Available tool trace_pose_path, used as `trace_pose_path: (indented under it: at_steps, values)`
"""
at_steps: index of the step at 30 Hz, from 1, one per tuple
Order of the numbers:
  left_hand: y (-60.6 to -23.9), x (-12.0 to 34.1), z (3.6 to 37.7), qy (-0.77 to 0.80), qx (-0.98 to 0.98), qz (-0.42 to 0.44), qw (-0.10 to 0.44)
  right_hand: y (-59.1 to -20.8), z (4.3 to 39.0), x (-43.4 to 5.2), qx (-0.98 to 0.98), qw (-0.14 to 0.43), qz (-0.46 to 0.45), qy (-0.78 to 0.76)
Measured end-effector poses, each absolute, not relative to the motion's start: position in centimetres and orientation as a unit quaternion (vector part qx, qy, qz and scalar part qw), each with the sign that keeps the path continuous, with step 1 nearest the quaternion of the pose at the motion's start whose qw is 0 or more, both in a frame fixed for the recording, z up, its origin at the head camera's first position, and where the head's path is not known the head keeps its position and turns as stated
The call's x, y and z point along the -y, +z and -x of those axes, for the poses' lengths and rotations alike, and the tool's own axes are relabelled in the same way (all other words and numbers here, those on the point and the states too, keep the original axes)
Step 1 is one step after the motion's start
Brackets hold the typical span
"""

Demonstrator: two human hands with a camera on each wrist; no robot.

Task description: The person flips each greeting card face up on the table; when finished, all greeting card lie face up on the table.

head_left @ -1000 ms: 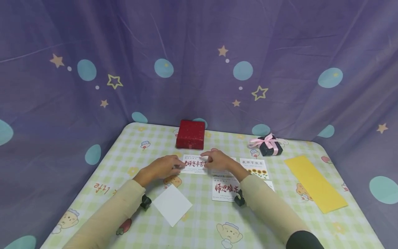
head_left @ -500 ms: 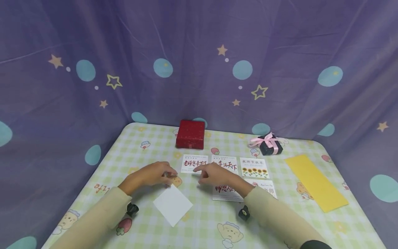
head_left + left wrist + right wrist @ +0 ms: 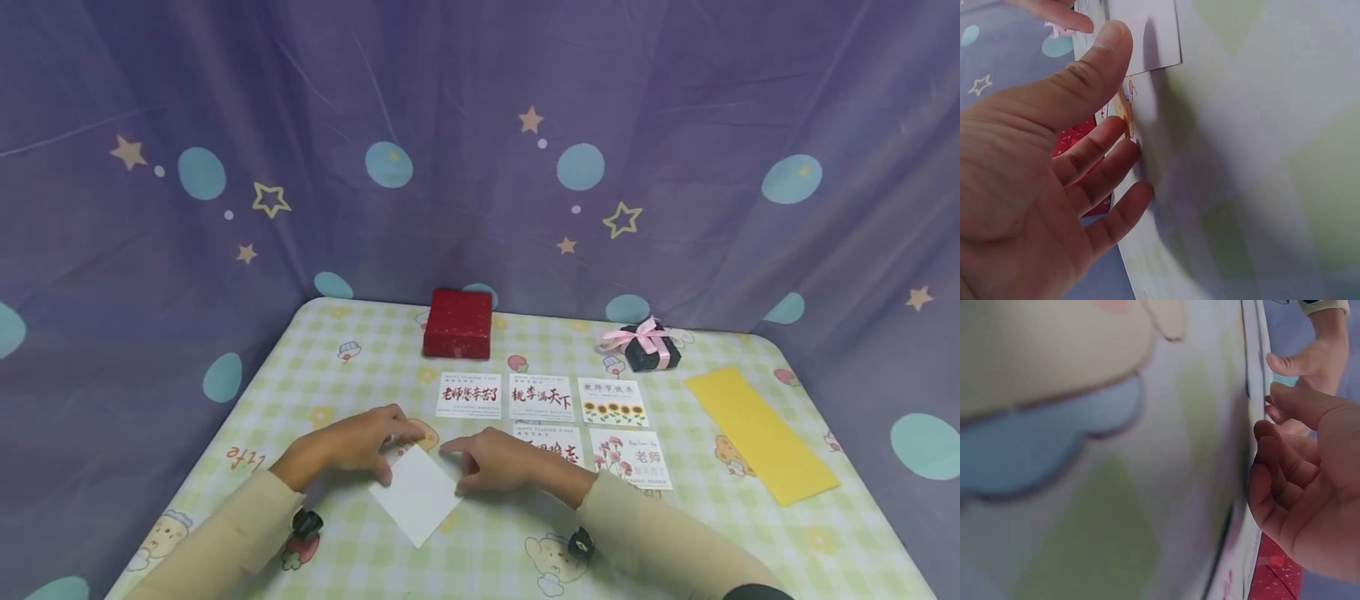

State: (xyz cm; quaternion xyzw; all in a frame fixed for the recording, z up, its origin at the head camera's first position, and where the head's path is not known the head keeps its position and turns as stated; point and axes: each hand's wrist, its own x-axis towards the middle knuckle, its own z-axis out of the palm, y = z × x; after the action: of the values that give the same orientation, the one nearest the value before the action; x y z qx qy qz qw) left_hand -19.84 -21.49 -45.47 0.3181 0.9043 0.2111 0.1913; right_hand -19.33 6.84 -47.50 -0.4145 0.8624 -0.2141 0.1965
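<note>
Left hand and right hand flank the white card, fingers loose, apparently touching its edges, gripping nothing

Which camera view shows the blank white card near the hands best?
The head view: the whole white card lies flat between the left hand and right hand. The left wrist view shows only one corner; the right wrist view shows only a thin blurred edge, possibly the card's.

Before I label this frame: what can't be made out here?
- Card, head view: right hand covers its left part.
- White paper, head view: left hand hides its top corner; contact unclear.
- Right wrist view: tablecloth blurred.
- Small print on cards: too small.
</note>
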Motion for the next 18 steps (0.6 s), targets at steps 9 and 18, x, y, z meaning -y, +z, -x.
trace_pose_path:
  at_steps: [9, 18]
  values:
    - [-46.1, 21.8, 19.3, 0.177, -0.912, -0.339, 0.149, -48.5, 18.8, -6.7, -0.857, 0.205, 0.420, -0.218]
    - [-46.3, 21.5, 19.6, 0.180, -0.915, -0.332, 0.143, -48.4, 18.8, -6.9, -0.850, 0.200, 0.442, -0.206]
